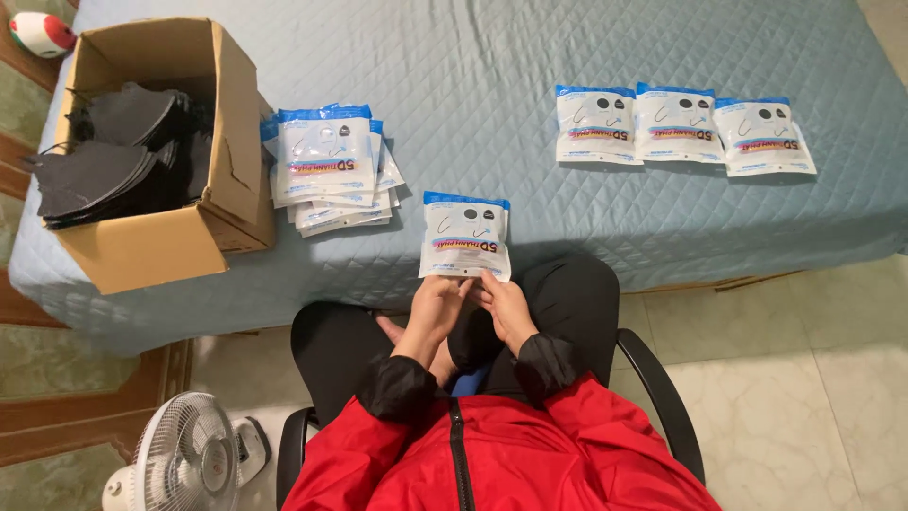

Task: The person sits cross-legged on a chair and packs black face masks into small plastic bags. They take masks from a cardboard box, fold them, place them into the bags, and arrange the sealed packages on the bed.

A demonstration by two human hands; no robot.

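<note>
**A:** Starting at the left, what's in the cardboard box [161,241]?

**B:** It stands open on the quilted blue bed cover [530,57], full of loose black face masks [104,161], some poking past its left rim. Just to its right is a loose stack of white pouches with blue tops [331,170], fanned a little; whether they're filled I can't tell.

**A:** And the hands?

**B:** Both are on one single pouch [465,237] at the near edge of the bed, over the lap. The left hand [433,308] pinches its lower edge, and the right hand [506,303] pinches it just beside, fingers closed on the same rim (the fingertips nearly touch).

**A:** So which step?

**B:** I'd judge it's work on the pouch's mouth, sealing or opening. The next move calls for an even pinch along that edge.

**A:** Far right?

**B:** Three matching pouches in a row [683,128], flat, edges touching, well apart from the hands.
</note>
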